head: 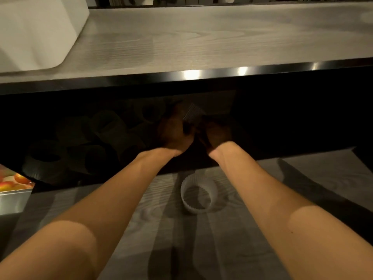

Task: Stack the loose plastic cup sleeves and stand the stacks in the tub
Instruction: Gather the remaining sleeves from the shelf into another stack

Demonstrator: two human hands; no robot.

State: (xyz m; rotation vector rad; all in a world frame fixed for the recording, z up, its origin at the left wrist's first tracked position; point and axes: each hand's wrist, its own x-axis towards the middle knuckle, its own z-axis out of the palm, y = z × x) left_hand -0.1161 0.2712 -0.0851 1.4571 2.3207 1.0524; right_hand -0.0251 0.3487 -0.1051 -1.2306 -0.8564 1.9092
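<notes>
Both my arms reach into the dark space under the counter. My left hand (173, 132) and my right hand (216, 132) sit close together in the shadow, fingers curled on a ribbed cup sleeve (192, 113) held between them. Several more loose sleeves (105, 126) lie in a dim heap to the left of my hands. One white ribbed sleeve (198, 197) stands alone on the lit lower surface between my forearms. The white tub (36, 33) stands on the counter top at the upper left.
The counter's dark front edge (201, 74) overhangs the space where my hands are. A box with a colourful fruit picture (14, 184) sits at the left edge of the lower wood-grain surface (161, 239).
</notes>
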